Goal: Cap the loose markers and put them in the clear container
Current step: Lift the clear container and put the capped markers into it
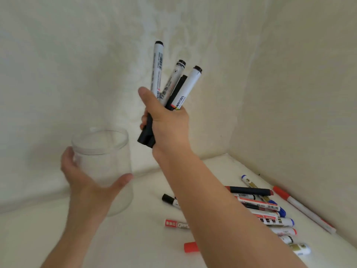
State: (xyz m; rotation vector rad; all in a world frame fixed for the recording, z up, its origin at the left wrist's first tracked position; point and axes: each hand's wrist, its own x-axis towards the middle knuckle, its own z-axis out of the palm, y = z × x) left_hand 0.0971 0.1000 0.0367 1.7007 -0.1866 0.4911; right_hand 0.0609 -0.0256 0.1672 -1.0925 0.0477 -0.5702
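Head view: right hand (166, 120) raised, fist around marker bundle (170, 88); left hand (85, 176) cupping seemingly empty clear container (102, 151).

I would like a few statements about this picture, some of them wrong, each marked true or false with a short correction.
1. The right hand grips a bunch of markers. True.
2. The clear container already holds several markers. False: nothing shows inside it.
3. The left hand holds the clear container. True.
4. All the markers are in the person's hand. False: a pile of markers lies on the white surface, to the right.
5. The markers in the bunch have black ends. True.
6. A loose red cap lies inside the container. False: it lies on the white surface near the pile.
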